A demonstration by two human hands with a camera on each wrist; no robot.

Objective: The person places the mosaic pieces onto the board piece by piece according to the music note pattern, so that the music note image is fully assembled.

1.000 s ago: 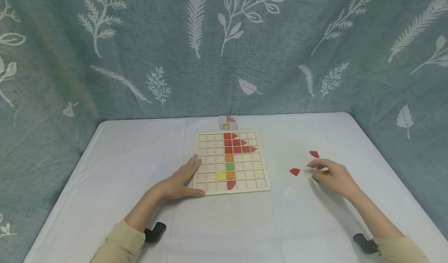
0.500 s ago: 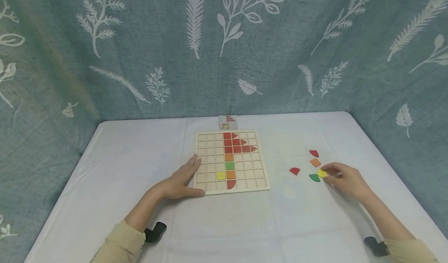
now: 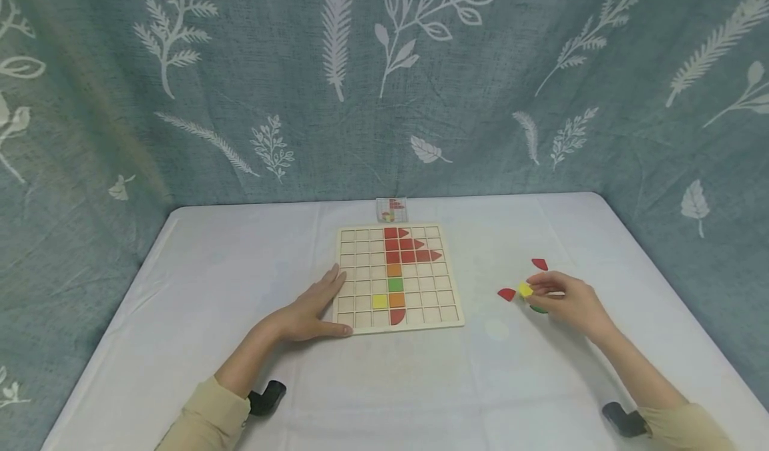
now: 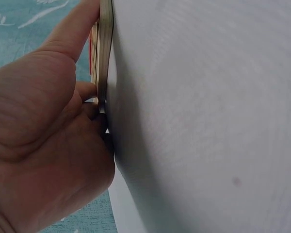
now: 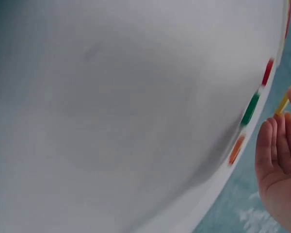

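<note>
My left hand (image 3: 308, 311) lies at the near left corner of a wooden grid board (image 3: 368, 246), fingers along its left side and thumb at the front edge. The left wrist view shows that hand (image 4: 43, 126) against the board's side. To the right of the board, my right hand (image 3: 571, 302) pinches a yellow tile (image 3: 525, 289) between thumb and fingertips, held above the cloth. Below it lies a green tile (image 3: 539, 309), partly covered by the hand. Two red tiles, one nearer the board (image 3: 506, 294) and one farther back (image 3: 539, 264), lie close by.
Red, orange, green and yellow tiles sit in the board's cells, among them a yellow square (image 3: 380, 301). A small picture card (image 3: 392, 210) stands behind the board. An orange tile (image 5: 236, 149) lies on the white cloth (image 5: 136, 97). A patterned curtain (image 3: 270, 71) surrounds the table.
My right hand moved right, took hold of the yellow tile, then lifted it and moved left toward the board. The left hand and the board stayed in place.
</note>
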